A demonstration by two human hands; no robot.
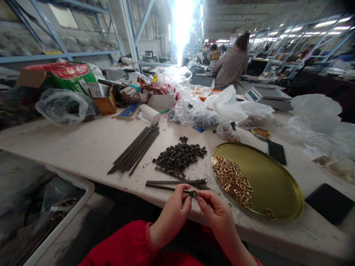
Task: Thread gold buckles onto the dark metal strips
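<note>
At the front edge of the table, my left hand [175, 207] is closed in a pinch on a thin dark strap. My right hand [217, 212] meets it fingertip to fingertip, pinching a small metal buckle [195, 194] at the strap's end. The fingers partly cover how the two fit together. Just beyond my hands lie several dark straps [173, 182] with metal pieces at their right end. Behind them is a heap of small dark loops [180, 157]. To the right, gold-coloured metal buckles [231, 181] lie on a round gold tray [273, 177].
A bundle of long dark straps [135, 147] lies on the left. Clear plastic bags [205, 109], a box [74, 77] and a scale [267, 96] line the back. Black flat objects [330, 203] lie right. A white bin [85, 188] stands lower left. A person [231, 68] is farther off.
</note>
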